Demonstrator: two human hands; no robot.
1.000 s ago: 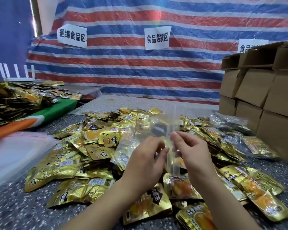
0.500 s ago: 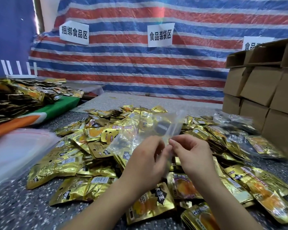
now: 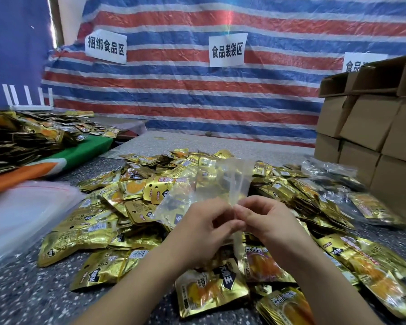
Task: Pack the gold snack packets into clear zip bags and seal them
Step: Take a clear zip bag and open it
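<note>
Partly hidden fingertips of the left hand (image 3: 202,227) and right hand (image 3: 268,221) pinch a clear zip bag (image 3: 211,184), each grip grasping it above gold snack packets (image 3: 99,233) heaped across the bench (image 3: 21,299), cardboard boxes (image 3: 373,127) alongside.

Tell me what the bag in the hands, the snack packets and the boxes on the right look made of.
Zip bag: thin clear plastic film; packets show through it.
Snack packets: glossy gold foil-like laminate, probably metallised plastic; creased and reflective.
Boxes: matte brown cardboard, with folded flaps.
</note>
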